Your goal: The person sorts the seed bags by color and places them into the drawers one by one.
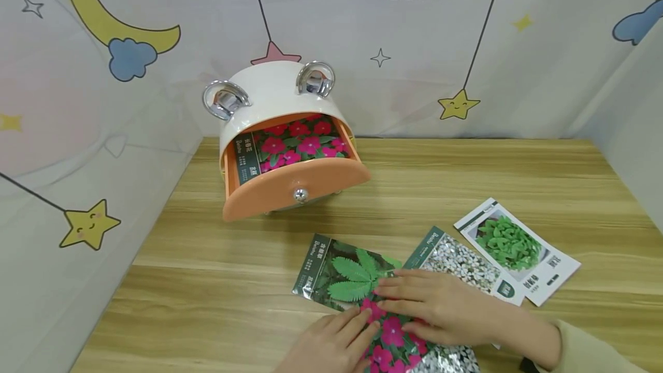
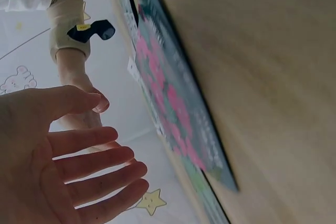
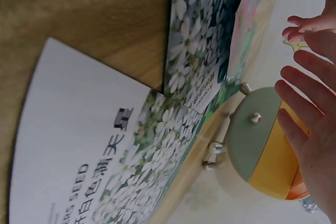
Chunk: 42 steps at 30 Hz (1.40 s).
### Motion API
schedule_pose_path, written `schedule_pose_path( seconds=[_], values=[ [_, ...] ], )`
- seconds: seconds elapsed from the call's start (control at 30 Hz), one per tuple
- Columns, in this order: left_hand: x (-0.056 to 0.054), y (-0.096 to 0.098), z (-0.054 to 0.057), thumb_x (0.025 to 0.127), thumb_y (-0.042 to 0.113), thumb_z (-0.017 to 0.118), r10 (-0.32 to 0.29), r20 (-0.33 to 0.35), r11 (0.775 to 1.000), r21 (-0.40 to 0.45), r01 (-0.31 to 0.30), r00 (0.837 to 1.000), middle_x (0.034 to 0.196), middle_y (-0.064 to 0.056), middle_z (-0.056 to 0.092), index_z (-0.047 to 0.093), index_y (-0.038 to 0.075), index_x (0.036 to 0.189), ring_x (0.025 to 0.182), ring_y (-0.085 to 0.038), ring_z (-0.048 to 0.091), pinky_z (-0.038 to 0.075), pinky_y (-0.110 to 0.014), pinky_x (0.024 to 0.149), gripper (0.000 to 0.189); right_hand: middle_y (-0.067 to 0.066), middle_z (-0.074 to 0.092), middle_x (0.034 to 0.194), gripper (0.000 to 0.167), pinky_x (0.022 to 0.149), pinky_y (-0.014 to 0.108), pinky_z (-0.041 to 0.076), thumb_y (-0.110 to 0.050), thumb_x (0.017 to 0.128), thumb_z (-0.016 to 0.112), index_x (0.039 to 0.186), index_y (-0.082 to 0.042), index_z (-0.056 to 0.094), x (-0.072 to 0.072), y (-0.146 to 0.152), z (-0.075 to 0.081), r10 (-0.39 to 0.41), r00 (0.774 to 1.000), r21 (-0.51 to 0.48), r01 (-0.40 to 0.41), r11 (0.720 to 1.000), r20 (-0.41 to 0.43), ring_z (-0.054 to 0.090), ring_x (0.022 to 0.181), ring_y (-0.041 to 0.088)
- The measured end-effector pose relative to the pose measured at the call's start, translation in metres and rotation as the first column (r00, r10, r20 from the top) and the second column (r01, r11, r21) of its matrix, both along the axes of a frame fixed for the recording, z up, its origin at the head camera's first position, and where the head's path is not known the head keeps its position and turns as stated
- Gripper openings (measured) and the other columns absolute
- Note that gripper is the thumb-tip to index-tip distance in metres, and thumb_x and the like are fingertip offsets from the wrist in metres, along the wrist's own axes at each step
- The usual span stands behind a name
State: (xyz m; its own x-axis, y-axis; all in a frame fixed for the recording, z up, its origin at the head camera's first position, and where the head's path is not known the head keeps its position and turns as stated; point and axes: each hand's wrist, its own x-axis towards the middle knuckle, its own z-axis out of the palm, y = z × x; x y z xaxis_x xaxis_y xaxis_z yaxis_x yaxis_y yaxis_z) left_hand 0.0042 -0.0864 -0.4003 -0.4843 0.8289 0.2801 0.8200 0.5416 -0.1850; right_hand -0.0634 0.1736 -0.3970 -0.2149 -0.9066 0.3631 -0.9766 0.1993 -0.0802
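Note:
My left hand (image 1: 331,341) is held with straight fingers over a seed packet with pink flowers (image 1: 392,332). From the other side my right hand (image 1: 440,304) reaches over the same packet, fingers extended. Both wrist views show the left palm (image 2: 89,156) and right palm (image 3: 320,108) just above the packets, gripping nothing. Beneath the pink packet lie a green-leaf packet (image 1: 352,281) and a white-flower packet (image 1: 450,360). Another white-flower packet (image 1: 461,261) lies partly behind my right hand. The right wrist view shows its pale lower end (image 3: 68,135).
A white packet with a leafy green plant (image 1: 513,243) lies at the right. Behind stands a small round cabinet (image 1: 274,88) with chrome ears. Its orange top drawer (image 1: 295,186) is pulled out and holds a pink-flower packet (image 1: 308,145). A printed cloth (image 1: 362,96) surrounds the wooden table (image 1: 207,292).

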Motion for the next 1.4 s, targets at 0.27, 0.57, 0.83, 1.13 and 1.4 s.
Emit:
schedule_pose_path(
  seconds=[0.27,0.57,0.83,1.13,1.4],
  values=[
    [0.009,0.005,-0.015,0.098,0.056,0.034,0.019,-0.033,0.999,-0.039,-0.02,0.999,0.121,0.002,0.068,0.065,0.021,0.12,0.108,-0.01,0.066,0.056,-0.022,0.085,0.051,0.001,0.05,0.146,0.056,0.114,0.03,0.035,-0.042,0.09,0.063,0.14,-0.019,0.05,0.005,0.007,-0.008,-0.067,0.994,0.117,0.057,0.992,0.086,0.05,0.133,0.019],
    [0.011,0.007,-0.015,0.098,0.062,0.026,0.075,0.142,0.982,-0.183,-0.048,0.987,0.135,0.001,0.06,0.054,0.02,0.135,0.121,-0.015,0.06,0.054,-0.027,0.09,0.063,-0.002,0.05,0.145,0.065,0.098,0.041,0.051,-0.06,0.086,0.058,0.138,-0.02,0.053,0.007,0.012,-0.019,-0.096,0.988,0.169,0.075,0.983,0.119,0.052,0.13,0.02],
    [0.012,0.008,-0.021,0.098,0.061,0.023,0.101,0.17,0.966,-0.253,-0.055,0.98,0.138,-0.002,0.057,0.052,0.021,0.137,0.122,-0.016,0.059,0.055,-0.027,0.086,0.063,0.001,0.049,0.146,0.069,0.098,0.037,0.051,-0.064,0.086,0.053,0.135,-0.017,0.056,0.008,0.013,-0.027,-0.075,0.993,0.181,0.059,0.982,0.088,0.051,0.131,0.021],
    [0.014,0.008,-0.027,0.099,0.059,0.025,0.092,0.104,0.964,-0.257,-0.062,0.99,0.135,0.0,0.059,0.052,0.023,0.137,0.119,-0.015,0.059,0.055,-0.024,0.078,0.06,0.002,0.046,0.149,0.069,0.099,0.035,0.051,-0.064,0.087,0.052,0.137,-0.017,0.054,0.008,0.013,-0.026,-0.07,0.993,0.214,0.047,0.976,0.097,0.048,0.134,0.021],
    [0.016,0.008,-0.029,0.098,0.061,0.026,0.098,0.12,0.962,-0.265,-0.063,0.988,0.136,-0.001,0.057,0.052,0.024,0.137,0.12,-0.017,0.058,0.056,-0.026,0.079,0.06,0.003,0.047,0.148,0.066,0.099,0.035,0.051,-0.063,0.087,0.052,0.135,-0.017,0.056,0.008,0.014,-0.027,-0.06,0.995,0.207,0.043,0.977,0.077,0.049,0.133,0.022]
  ],
)
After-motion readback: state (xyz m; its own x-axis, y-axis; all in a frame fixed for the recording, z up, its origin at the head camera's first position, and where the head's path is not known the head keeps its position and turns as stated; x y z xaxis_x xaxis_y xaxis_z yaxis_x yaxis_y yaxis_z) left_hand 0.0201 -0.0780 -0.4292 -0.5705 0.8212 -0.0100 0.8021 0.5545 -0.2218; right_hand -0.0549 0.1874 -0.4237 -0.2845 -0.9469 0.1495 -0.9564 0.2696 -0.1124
